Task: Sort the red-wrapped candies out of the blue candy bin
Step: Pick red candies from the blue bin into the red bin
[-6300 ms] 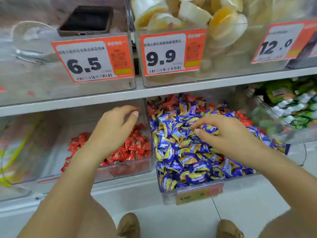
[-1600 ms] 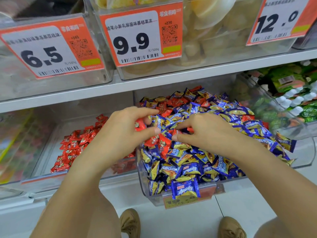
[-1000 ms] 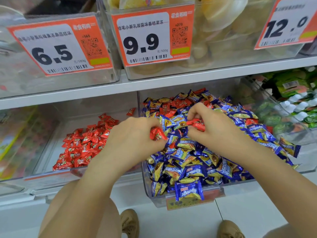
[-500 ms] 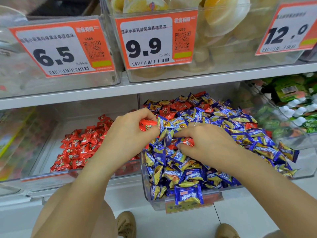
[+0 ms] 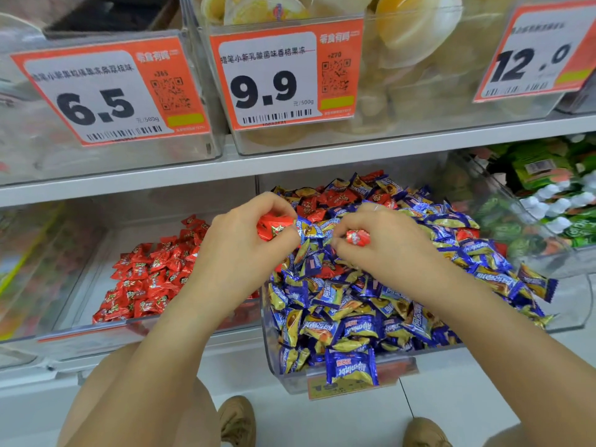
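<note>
Over the blue candy bin [image 5: 338, 380], the left hand [image 5: 238, 253] curls its fingers [image 5: 274, 204] tightly round a red-wrapped candy [image 5: 274, 228], while the right hand [image 5: 387, 243] pinches another red candy [image 5: 356, 237] at its fingertips, blue candies [image 5: 351, 366] heaped just beneath both.

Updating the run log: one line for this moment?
left hand: grips red candy | right hand: pinches red candy | over blue candy bin

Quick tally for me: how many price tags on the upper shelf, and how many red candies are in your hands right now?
Price tags: 3 (6.5, 9.9, 12.0)
Red candies in hand: 2 (left hand one, right hand one)
Total: 5
</note>
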A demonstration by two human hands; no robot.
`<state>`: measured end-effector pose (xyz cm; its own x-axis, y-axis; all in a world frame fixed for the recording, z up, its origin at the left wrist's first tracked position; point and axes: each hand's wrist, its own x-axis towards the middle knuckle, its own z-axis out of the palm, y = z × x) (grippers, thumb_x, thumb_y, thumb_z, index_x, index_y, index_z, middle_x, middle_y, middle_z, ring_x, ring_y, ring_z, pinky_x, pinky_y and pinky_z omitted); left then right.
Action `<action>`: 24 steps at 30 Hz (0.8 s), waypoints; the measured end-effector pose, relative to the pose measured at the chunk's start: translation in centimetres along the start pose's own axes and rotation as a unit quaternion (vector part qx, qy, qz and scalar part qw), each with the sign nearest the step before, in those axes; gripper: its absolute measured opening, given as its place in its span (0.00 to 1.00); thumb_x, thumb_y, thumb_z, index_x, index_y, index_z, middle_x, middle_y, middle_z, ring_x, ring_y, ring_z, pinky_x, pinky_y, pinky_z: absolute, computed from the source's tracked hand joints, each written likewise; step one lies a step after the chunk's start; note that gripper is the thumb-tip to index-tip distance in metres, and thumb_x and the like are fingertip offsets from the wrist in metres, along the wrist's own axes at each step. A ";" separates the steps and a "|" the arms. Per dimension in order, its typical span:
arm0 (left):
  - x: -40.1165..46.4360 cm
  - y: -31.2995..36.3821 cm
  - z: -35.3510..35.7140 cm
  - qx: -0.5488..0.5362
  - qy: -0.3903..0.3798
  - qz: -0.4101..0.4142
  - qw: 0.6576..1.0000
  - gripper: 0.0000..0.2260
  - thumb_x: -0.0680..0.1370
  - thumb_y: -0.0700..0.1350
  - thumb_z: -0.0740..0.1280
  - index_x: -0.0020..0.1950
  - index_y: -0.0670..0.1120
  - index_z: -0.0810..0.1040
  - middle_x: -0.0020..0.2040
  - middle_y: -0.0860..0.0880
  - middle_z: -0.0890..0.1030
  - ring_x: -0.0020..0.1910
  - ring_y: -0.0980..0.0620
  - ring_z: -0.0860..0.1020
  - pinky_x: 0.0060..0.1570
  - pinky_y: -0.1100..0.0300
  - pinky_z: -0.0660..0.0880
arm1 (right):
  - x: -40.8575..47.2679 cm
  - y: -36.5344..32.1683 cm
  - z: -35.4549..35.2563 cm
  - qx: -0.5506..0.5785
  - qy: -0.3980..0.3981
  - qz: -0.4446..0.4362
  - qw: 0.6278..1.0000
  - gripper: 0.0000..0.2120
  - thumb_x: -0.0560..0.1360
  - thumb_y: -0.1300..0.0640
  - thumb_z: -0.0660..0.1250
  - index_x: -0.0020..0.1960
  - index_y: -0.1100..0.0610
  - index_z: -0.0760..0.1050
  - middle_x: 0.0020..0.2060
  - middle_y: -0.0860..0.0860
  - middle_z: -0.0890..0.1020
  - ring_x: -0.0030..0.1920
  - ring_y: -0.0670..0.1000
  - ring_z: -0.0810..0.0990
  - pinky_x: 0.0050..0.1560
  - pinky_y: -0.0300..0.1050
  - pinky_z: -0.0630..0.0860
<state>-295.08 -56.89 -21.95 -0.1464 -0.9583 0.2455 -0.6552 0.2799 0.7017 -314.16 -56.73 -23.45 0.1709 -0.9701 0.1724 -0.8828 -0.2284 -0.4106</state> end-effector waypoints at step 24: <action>0.1 -0.4 -1.1 -0.147 -0.017 -0.041 0.988 0.03 0.76 0.44 0.68 0.47 0.51 0.81 0.33 0.53 0.81 0.28 0.57 0.77 0.28 0.73 0.68 | -0.5 0.3 -2.5 0.209 -0.059 0.061 0.974 0.06 0.76 0.46 0.64 0.47 0.47 0.75 0.31 0.42 0.77 0.29 0.40 0.74 0.36 0.39 0.68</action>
<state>-294.05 -57.01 -21.50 -0.1308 -0.9783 0.1609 -0.4228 0.2019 0.8835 -315.59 -56.15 -21.38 0.1472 -0.9891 0.0049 -0.6487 -0.1003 -0.7544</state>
